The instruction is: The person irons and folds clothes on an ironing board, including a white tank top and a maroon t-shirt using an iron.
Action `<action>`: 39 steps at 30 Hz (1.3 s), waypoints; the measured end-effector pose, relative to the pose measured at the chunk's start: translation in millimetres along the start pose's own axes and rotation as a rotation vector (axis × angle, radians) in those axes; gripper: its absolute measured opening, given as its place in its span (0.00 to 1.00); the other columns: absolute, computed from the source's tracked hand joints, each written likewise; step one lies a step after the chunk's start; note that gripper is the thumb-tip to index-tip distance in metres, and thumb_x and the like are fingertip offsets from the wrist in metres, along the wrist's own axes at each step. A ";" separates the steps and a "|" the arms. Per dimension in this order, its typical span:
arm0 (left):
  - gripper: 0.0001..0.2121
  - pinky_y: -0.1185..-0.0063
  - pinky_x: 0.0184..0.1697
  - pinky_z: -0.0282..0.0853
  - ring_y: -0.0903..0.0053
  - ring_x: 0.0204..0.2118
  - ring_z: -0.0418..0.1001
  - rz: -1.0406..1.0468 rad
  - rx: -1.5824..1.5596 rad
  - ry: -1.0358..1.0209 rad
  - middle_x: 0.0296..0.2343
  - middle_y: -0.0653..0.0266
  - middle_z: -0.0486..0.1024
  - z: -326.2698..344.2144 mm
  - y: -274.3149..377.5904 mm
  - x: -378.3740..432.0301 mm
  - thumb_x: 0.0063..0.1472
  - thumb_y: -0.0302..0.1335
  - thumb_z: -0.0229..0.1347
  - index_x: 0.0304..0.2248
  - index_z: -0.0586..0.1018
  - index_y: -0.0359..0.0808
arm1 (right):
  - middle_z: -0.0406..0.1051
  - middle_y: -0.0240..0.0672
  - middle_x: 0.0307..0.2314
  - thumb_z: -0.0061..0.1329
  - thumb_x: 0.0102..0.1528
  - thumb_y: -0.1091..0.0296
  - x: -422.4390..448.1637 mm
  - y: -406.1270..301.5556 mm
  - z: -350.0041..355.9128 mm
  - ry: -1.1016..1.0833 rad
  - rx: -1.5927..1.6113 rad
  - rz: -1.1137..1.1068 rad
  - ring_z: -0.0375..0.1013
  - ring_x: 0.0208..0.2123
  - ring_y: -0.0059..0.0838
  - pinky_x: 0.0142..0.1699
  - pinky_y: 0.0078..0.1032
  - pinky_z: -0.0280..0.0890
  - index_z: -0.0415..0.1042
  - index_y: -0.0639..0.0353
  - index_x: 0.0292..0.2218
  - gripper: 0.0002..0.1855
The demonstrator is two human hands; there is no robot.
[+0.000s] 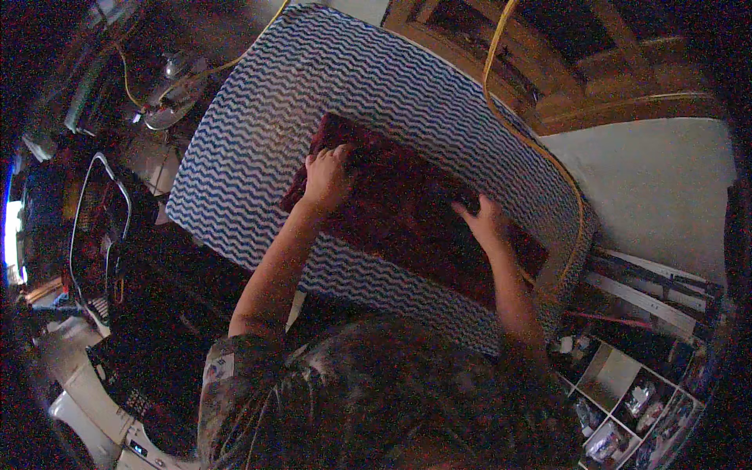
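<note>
A long folded piece of dark red cloth (405, 200), possibly a towel, lies at a slant on a padded surface with a blue and white zigzag cover (247, 170). My left hand (328, 176) is on the cloth near its far left end, fingers bent; whether they grip it is unclear. Towards the other end, my right hand (486, 220) rests on or just over the cloth, its thumb and forefinger spread apart. The rest of its fingers are hard to make out in the dark.
A yellow cord (543, 150) runs down over the right side of the cover. Wooden framing (587, 88) stands behind, beside a pale panel (646, 176). At lower right is a divided tray (608, 373) with small wrapped items. A lamp-like metal object (170, 108) is at upper left.
</note>
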State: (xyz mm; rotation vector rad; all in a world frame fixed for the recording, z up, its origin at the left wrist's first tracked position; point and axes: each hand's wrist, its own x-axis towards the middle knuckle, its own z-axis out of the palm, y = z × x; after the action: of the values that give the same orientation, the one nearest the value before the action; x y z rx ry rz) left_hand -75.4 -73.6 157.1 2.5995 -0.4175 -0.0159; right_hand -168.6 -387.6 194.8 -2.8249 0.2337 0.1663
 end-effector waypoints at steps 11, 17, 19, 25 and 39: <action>0.12 0.66 0.42 0.59 0.60 0.39 0.64 0.079 -0.375 -0.141 0.33 0.61 0.69 -22.7 -32.1 -103.4 0.38 0.24 0.55 0.28 0.76 0.39 | 0.72 0.45 0.26 0.53 0.44 0.44 106.1 -136.6 -4.6 -0.162 0.191 -0.347 0.71 0.30 0.48 0.36 0.39 0.64 0.69 0.61 0.38 0.29; 0.13 0.65 0.46 0.56 0.62 0.44 0.62 0.127 0.022 -0.087 0.37 0.63 0.68 -40.9 -0.5 -116.1 0.39 0.25 0.55 0.30 0.75 0.41 | 0.71 0.46 0.28 0.49 0.44 0.38 128.6 -206.2 3.9 -0.148 0.203 -0.462 0.71 0.33 0.47 0.38 0.43 0.63 0.70 0.60 0.35 0.30; 0.13 0.65 0.46 0.56 0.62 0.45 0.61 0.105 0.000 -0.133 0.37 0.63 0.68 -49.6 5.7 -117.4 0.40 0.24 0.55 0.31 0.75 0.42 | 0.71 0.47 0.28 0.49 0.45 0.39 137.4 -215.8 16.7 0.223 0.290 -0.600 0.71 0.33 0.46 0.39 0.42 0.63 0.70 0.61 0.34 0.30; 0.13 0.65 0.47 0.55 0.64 0.46 0.62 0.180 0.129 -0.172 0.37 0.63 0.69 -59.9 11.1 -122.9 0.44 0.24 0.52 0.34 0.74 0.42 | 0.71 0.49 0.30 0.52 0.45 0.47 154.0 -211.5 14.7 -0.069 0.162 -0.196 0.71 0.35 0.47 0.41 0.41 0.64 0.70 0.64 0.33 0.25; 0.24 0.61 0.49 0.53 0.63 0.45 0.61 0.370 0.346 -0.172 0.38 0.57 0.67 -52.1 -37.1 -91.8 0.50 0.27 0.48 0.50 0.65 0.45 | 0.71 0.47 0.25 0.49 0.46 0.43 41.7 21.6 -43.1 0.453 0.080 0.284 0.71 0.29 0.50 0.34 0.43 0.65 0.69 0.63 0.28 0.26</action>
State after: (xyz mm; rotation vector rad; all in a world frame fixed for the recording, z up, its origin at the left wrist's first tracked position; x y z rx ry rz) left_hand -147.5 9.3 178.7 2.8205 -1.0397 -0.0448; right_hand -127.8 -427.0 223.7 -2.6984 0.7225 -0.4190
